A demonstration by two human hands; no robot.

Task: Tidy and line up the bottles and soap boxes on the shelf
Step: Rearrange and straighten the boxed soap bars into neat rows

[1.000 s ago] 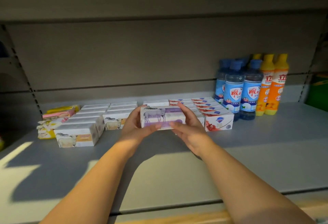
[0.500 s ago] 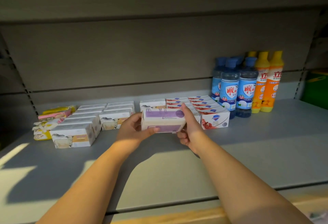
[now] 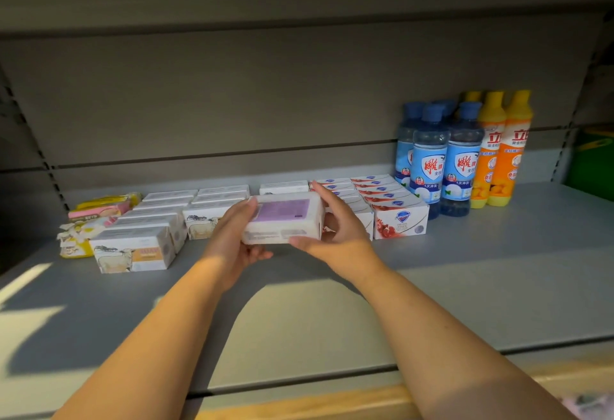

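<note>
Two hands, left (image 3: 232,236) and right (image 3: 335,230), clamp a purple-and-white soap box (image 3: 282,220) above the shelf (image 3: 465,270), each grip curled round an end.

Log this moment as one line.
left hand: grips purple soap box; right hand: grips same box; bottles: upright, right end of shelf

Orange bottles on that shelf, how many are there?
3: front right orange bottle, front left orange bottle, and a third orange bottle behind them, only its cap showing. Others may be hidden.
</note>
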